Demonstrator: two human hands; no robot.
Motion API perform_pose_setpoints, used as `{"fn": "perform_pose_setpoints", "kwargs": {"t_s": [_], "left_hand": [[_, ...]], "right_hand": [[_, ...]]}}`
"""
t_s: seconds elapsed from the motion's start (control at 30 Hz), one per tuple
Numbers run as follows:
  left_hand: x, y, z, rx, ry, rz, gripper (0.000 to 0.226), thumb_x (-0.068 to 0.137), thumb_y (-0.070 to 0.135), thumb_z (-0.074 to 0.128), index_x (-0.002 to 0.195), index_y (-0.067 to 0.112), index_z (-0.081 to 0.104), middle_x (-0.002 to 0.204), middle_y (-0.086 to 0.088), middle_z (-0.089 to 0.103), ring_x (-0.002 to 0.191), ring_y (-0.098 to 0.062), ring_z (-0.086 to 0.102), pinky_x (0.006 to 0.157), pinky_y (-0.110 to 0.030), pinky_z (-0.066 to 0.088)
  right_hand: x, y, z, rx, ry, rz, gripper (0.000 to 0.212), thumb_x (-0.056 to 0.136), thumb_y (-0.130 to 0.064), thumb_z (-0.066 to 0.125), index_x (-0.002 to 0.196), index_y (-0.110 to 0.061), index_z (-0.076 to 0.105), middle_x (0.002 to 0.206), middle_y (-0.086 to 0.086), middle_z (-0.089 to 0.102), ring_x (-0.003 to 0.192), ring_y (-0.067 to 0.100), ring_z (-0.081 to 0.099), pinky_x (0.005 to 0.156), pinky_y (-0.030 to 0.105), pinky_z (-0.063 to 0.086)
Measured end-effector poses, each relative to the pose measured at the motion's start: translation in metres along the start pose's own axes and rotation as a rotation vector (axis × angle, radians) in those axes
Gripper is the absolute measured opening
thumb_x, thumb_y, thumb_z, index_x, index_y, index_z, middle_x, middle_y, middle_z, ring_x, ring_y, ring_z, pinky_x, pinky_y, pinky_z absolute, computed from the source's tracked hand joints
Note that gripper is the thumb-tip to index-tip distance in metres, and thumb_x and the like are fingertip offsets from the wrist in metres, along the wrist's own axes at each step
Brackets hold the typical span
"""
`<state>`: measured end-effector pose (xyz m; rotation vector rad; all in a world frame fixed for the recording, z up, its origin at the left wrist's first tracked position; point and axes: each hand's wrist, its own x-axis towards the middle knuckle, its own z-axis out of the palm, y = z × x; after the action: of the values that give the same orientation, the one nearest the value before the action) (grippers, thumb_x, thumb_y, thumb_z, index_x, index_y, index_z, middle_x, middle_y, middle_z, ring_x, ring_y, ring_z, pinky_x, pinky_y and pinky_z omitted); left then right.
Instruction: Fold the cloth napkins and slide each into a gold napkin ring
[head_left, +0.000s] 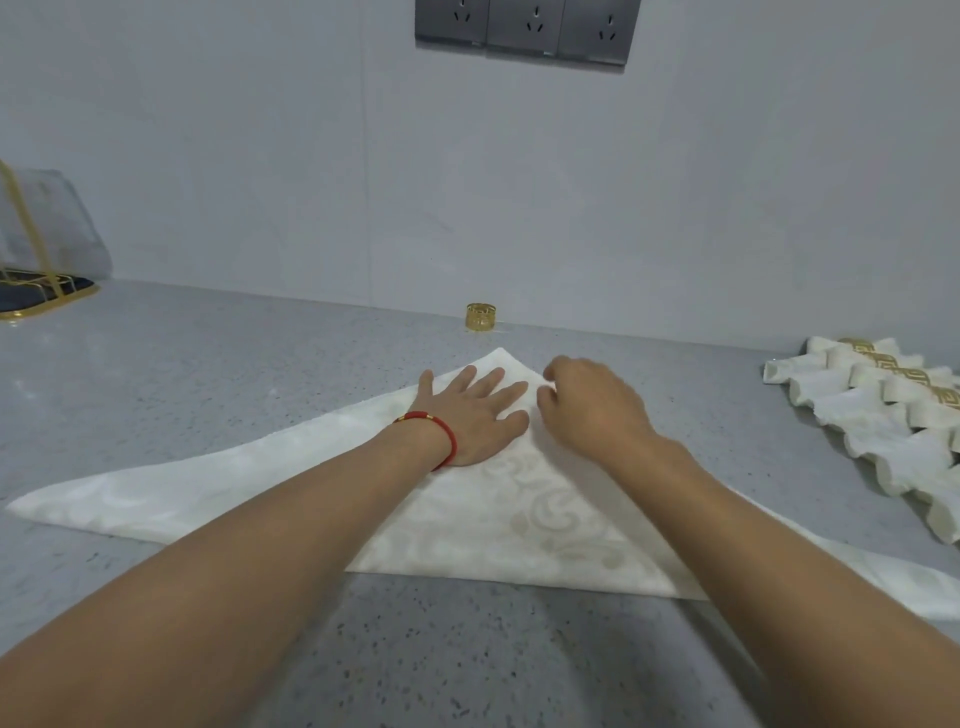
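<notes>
Head view: a white napkin (519, 519) lies on the grey table (208, 374), folded into a triangle. The left hand (478, 415) presses it flat, fingers straight; the right hand (592, 405) pinches cloth near the apex. One gold ring (482, 316) waits behind. Finished ringed napkins (883, 415) lie at right; this one seems mid-fold.

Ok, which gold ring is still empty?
The gold ring standing alone by the wall, beyond the napkin being folded. The other rings at the right already hold rolled napkins.
</notes>
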<state>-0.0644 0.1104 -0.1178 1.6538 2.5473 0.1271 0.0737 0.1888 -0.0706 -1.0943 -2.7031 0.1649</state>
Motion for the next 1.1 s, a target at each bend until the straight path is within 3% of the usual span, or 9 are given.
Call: {"fn": "perform_pose_setpoints", "kwargs": {"t_s": [0.17, 0.33, 0.43, 0.57, 0.67, 0.77, 0.87, 1.0, 1.1], "left_hand": [[-0.002, 0.002, 0.001, -0.011, -0.011, -0.005, 0.059, 0.097, 0.062, 0.011, 0.155, 0.049, 0.001, 0.166, 0.014, -0.008, 0.153, -0.014, -0.013, 0.117, -0.061, -0.012], [-0.018, 0.007, 0.003, -0.007, 0.006, 0.013, 0.062, 0.098, 0.061, 0.010, 0.157, 0.042, -0.001, 0.167, 0.010, -0.007, 0.153, -0.015, -0.012, 0.117, -0.061, -0.011], [-0.023, 0.005, 0.006, -0.080, 0.033, -0.012, 0.074, 0.097, 0.062, 0.015, 0.158, 0.028, -0.008, 0.167, 0.005, 0.000, 0.152, -0.011, -0.012, 0.119, -0.057, -0.012], [-0.024, 0.006, 0.004, -0.170, 0.027, -0.027, 0.080, 0.097, 0.061, 0.022, 0.157, 0.020, -0.012, 0.167, 0.004, -0.004, 0.153, -0.009, -0.008, 0.120, -0.053, -0.013], [-0.023, 0.006, -0.009, -0.334, 0.019, -0.085, 0.073, 0.098, 0.046, 0.030, 0.158, 0.021, -0.004, 0.160, -0.002, 0.030, 0.150, -0.019, 0.021, 0.121, -0.049, -0.015], [-0.010, -0.001, -0.021, -0.233, 0.262, -0.077, 0.056, 0.095, 0.017, 0.040, 0.150, 0.012, 0.028, 0.134, -0.007, 0.057, 0.128, -0.030, 0.051, 0.122, -0.049, 0.009], [0.020, -0.012, -0.026, -0.231, 0.448, -0.139, 0.040, 0.093, 0.000, 0.044, 0.130, 0.010, 0.058, 0.123, -0.013, 0.063, 0.115, -0.034, 0.058, 0.100, -0.044, 0.046], [0.043, -0.020, -0.028, -0.342, 0.407, -0.264, 0.019, 0.092, 0.025, 0.060, 0.079, 0.018, 0.073, 0.087, -0.004, 0.072, 0.088, -0.030, 0.067, 0.084, -0.043, 0.055], [0.048, -0.022, -0.030, -0.341, 0.378, -0.249, 0.010, 0.083, 0.027, 0.074, 0.073, 0.024, 0.075, 0.082, 0.004, 0.072, 0.085, -0.024, 0.067, 0.084, -0.044, 0.056]], "right_hand": [[0.078, -0.001, 0.018, 0.131, 0.039, 0.038, 0.023, 0.100, -0.022, 0.051, 0.109, -0.014, 0.070, 0.114, 0.006, 0.071, 0.110, 0.030, 0.063, 0.095, 0.044, 0.052], [0.094, -0.007, 0.035, 0.219, 0.004, 0.042, 0.012, 0.092, -0.024, 0.060, 0.094, -0.023, 0.072, 0.099, -0.004, 0.072, 0.101, 0.021, 0.061, 0.095, 0.043, 0.040], [0.093, 0.000, 0.040, 0.330, 0.030, 0.003, 0.012, 0.091, -0.016, 0.063, 0.089, -0.021, 0.073, 0.086, -0.006, 0.074, 0.091, 0.016, 0.065, 0.097, 0.046, 0.042], [0.082, 0.007, 0.044, 0.393, 0.108, -0.154, 0.012, 0.091, -0.010, 0.064, 0.089, -0.018, 0.073, 0.073, -0.009, 0.067, 0.067, 0.011, 0.061, 0.074, 0.038, 0.054], [0.076, 0.010, 0.050, 0.283, 0.175, -0.265, 0.013, 0.090, -0.009, 0.067, 0.092, -0.019, 0.075, 0.082, -0.005, 0.071, 0.076, 0.016, 0.065, 0.075, 0.039, 0.057], [0.076, 0.013, 0.053, 0.276, 0.190, -0.271, 0.017, 0.090, -0.008, 0.068, 0.095, -0.021, 0.079, 0.088, -0.001, 0.076, 0.083, 0.022, 0.068, 0.080, 0.040, 0.057], [0.074, 0.014, 0.051, 0.248, 0.169, -0.258, 0.026, 0.089, -0.002, 0.063, 0.098, -0.018, 0.081, 0.095, 0.000, 0.078, 0.090, 0.022, 0.070, 0.085, 0.035, 0.055], [0.071, 0.013, 0.050, 0.285, 0.148, -0.236, 0.030, 0.089, -0.001, 0.058, 0.099, -0.018, 0.082, 0.104, -0.001, 0.078, 0.095, 0.021, 0.070, 0.088, 0.036, 0.057], [0.069, 0.011, 0.049, 0.343, 0.164, -0.194, 0.030, 0.091, -0.003, 0.057, 0.096, -0.018, 0.083, 0.102, -0.002, 0.078, 0.090, 0.018, 0.070, 0.084, 0.034, 0.059]]}}
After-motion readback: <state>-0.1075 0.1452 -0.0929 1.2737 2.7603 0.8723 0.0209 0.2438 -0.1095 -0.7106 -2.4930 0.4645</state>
